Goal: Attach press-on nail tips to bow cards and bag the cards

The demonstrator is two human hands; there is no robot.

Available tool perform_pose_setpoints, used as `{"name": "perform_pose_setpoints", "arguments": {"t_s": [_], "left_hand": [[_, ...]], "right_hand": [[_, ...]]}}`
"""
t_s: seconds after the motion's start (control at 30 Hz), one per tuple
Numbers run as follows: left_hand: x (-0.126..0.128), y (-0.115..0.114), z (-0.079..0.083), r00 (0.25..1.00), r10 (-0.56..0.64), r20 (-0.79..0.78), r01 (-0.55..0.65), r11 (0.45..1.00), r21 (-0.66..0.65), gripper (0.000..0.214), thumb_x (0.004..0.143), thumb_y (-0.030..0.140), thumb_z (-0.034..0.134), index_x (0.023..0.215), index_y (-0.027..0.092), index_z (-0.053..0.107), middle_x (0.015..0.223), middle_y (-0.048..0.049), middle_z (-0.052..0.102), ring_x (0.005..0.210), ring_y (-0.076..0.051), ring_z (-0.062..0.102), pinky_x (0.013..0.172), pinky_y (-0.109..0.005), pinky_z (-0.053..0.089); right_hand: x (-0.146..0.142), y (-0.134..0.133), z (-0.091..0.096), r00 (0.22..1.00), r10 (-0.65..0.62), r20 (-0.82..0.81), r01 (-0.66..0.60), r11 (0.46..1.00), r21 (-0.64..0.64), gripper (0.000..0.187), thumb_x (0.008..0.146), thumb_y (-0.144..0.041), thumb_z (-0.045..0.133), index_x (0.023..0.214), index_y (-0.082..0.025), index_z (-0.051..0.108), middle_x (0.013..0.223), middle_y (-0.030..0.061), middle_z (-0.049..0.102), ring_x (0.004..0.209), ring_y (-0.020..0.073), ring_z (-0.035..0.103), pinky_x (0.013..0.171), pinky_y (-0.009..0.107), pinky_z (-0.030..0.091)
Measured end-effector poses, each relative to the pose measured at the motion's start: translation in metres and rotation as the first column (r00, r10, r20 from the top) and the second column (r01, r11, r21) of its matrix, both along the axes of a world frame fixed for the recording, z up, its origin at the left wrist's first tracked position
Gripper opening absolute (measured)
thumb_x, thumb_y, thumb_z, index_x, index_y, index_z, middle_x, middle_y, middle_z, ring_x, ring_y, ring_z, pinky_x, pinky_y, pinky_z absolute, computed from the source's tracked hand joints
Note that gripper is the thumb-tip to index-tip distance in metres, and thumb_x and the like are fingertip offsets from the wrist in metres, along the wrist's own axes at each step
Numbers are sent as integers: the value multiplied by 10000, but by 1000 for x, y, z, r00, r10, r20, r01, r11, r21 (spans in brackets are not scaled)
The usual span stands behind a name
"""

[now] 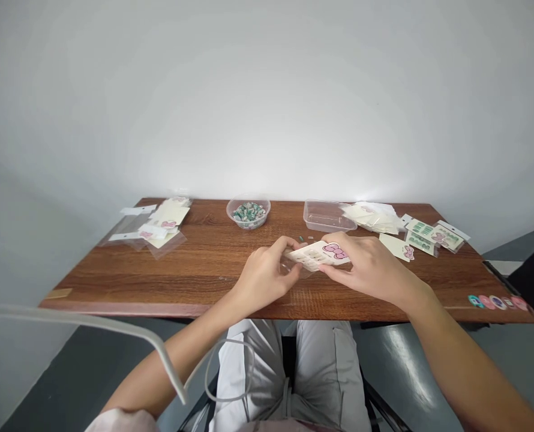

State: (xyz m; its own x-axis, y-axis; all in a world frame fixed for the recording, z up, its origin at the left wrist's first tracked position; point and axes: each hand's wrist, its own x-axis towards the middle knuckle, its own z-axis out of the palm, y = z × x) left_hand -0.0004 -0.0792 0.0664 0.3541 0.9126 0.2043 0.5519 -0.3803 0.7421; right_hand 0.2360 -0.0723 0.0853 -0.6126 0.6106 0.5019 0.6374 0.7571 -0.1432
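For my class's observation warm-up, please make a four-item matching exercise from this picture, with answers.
Things
1. Round bowl
2. Rectangular tray
3. Round stickers
4. Raised card

Places or states
A. At the near right corner of the table
B. Between the left hand and right hand
C. Holding green and pale pieces
D. Beside a pale card pile

Pairs: 1-C, 2-D, 3-A, 4-B

The handheld card (311, 257) is cream and bears a dark-outlined pink bow (336, 251). The tabletop (181, 276) shows streaked reddish-brown wood grain. The round bowl (230, 210) is colourless and transparent; its small pieces (249, 212) are mixed green and whitish. The trousers (258, 372) are light grey.
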Motion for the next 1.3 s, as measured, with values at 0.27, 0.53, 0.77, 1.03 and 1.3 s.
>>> {"name": "perform_pose_setpoints", "arguments": {"t_s": [0.27,0.53,0.77,1.03,1.3], "left_hand": [[-1,2,-3,1000,11,-28,-10,1000,23,177,885,218,616,1058,208,583,772,17,718,616,-162,607,635,-281,388],[0,3,-5,999,-7,49,7,1000,-2,183,878,206,608,1061,204,601,830,18,732,630,-144,614,642,-268,401],[1,5,-6,995,-8,97,12,999,-33,186,860,195,615,1045,202,620,840,8,735,685,-154,625,671,-270,426],[-1,7,-8,990,9,142,-1,998,-61,193,858,201,634,1051,199,630,902,-8,753,747,-163,648,703,-278,450],[-3,12,-14,934,-1,356,98,962,-255,249,891,316,711,1080,180,625,955,-49,752,846,-191,679,769,-298,495]], "right_hand": [[-6,4,5,991,-71,114,74,997,-26,287,917,-207,690,1177,-194,568,918,71,791,738,268,767,567,316,489],[-14,6,6,983,-78,168,100,986,-131,326,950,-206,666,1256,-193,554,1042,86,804,830,285,781,595,329,480],[-17,7,6,978,-46,206,87,977,-194,288,979,-213,643,1250,-194,546,1062,80,799,830,276,771,590,333,452],[-24,12,-1,988,-15,155,53,968,-244,370,962,-174,643,1311,-206,524,1208,84,761,1023,292,757,703,364,506],[-24,14,-2,996,-26,87,60,905,-421,406,974,-270,636,1351,-223,491,1216,96,757,984,290,749,715,352,494]]}}
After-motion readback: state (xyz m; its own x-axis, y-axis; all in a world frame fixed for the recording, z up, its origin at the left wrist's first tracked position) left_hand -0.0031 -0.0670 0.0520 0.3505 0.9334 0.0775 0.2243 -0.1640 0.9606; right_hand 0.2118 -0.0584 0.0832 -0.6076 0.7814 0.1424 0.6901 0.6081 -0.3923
